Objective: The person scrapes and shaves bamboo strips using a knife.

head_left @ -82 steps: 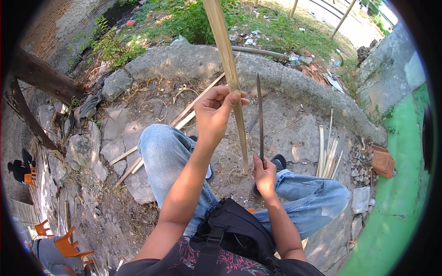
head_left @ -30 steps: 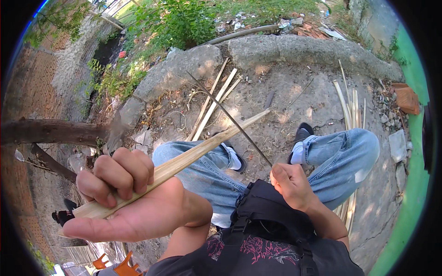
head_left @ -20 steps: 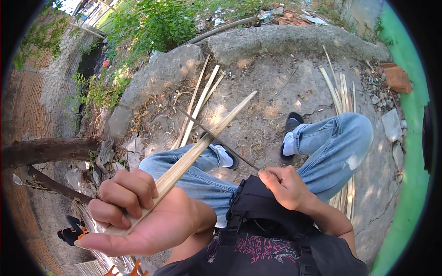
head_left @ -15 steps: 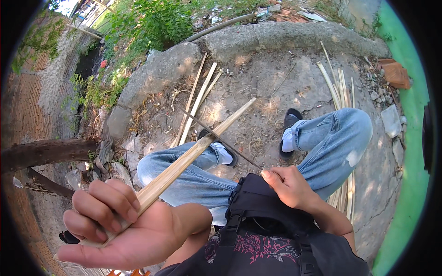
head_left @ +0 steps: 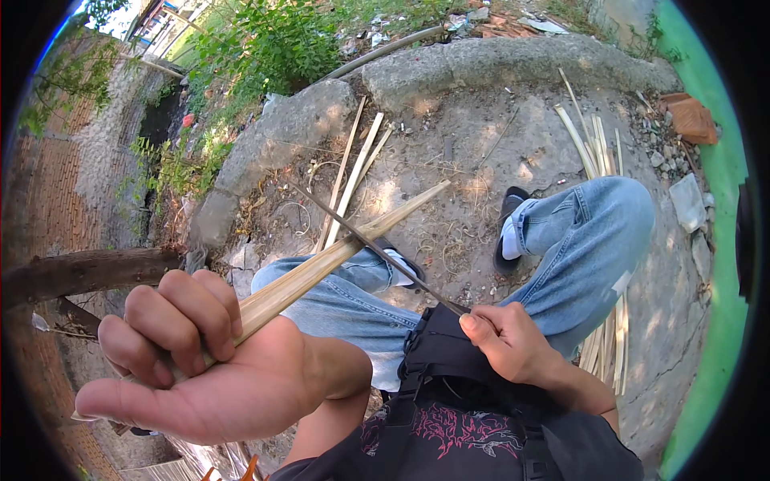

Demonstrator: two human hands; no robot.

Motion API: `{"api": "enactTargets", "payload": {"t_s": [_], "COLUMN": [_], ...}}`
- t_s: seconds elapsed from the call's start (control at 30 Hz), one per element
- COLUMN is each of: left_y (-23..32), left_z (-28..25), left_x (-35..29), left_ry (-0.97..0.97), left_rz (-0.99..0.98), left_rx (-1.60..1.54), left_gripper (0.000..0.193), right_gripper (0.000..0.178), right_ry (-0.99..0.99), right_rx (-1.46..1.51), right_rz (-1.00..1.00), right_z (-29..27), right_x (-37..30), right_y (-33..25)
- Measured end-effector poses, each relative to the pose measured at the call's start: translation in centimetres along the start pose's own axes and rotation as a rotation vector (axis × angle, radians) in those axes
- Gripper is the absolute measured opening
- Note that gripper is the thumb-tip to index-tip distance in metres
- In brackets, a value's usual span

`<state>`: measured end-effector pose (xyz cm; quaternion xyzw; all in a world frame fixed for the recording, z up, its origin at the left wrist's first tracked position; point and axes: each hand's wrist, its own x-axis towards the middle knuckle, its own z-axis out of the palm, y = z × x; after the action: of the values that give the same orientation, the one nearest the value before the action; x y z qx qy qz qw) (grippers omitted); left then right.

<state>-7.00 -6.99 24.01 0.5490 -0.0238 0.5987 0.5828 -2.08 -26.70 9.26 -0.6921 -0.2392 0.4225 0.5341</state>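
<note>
Left hand (head_left: 192, 361) clamped around bamboo strip (head_left: 337, 256) raised over knees; right hand (head_left: 509, 345) gripping thin blade (head_left: 377, 250) crossing it. Risk: blade slipping along strip toward left fingers (head_left: 172, 321).

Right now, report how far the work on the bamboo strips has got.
Done, seemingly: pale split bamboo strips lie on the ground ahead and in a bundle by the right leg. In hand: the left hand grips a long tan bamboo strip, and the right hand holds a thin dark blade across it. What remains cannot be judged; no uncut stock shows.
</note>
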Motion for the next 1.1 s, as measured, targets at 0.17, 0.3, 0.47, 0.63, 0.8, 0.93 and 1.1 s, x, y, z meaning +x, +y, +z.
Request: {"api": "enactTargets", "payload": {"t_s": [0.17, 0.3, 0.47, 0.63, 0.8, 0.93, 1.1], "left_y": [0.0, 0.2, 0.1, 0.2, -0.2, 0.0, 0.1], "left_z": [0.5, 0.7, 1.1, 1.4, 1.3, 1.4, 1.1], "left_x": [-0.5, -0.9, -1.2, -1.3, -1.5, -1.5, -1.7], "left_ry": [0.060, 0.123, 0.121, 0.148, 0.131, 0.076, 0.045], "left_rz": [0.049, 0.072, 0.084, 0.097, 0.104, 0.084, 0.061], "left_rx": [0.082, 0.129, 0.132, 0.168, 0.157, 0.159, 0.110], "left_gripper": [0.051, 0.051, 0.051, 0.051, 0.050, 0.050, 0.050], "right_gripper": [0.057, 0.056, 0.053, 0.055, 0.051, 0.051, 0.053], "right_ry": [-0.068, -0.051, 0.049, -0.079, -0.047, -0.080, -0.175], "right_rx": [0.029, -0.010, -0.081, -0.014, 0.025, 0.082, 0.092], "right_rz": [-0.010, -0.018, -0.047, -0.177, -0.108, -0.151, -0.144], "right_z": [0.5, 0.6, 0.7, 1.2, 0.7, 1.0, 0.9], "right_x": [-0.5, -0.9, 1.0, 0.0, 1.4, 2.2, 1.3], "right_y": [0.6, -0.6, 0.7, -0.6, -0.9, 0.1, -1.9]}}
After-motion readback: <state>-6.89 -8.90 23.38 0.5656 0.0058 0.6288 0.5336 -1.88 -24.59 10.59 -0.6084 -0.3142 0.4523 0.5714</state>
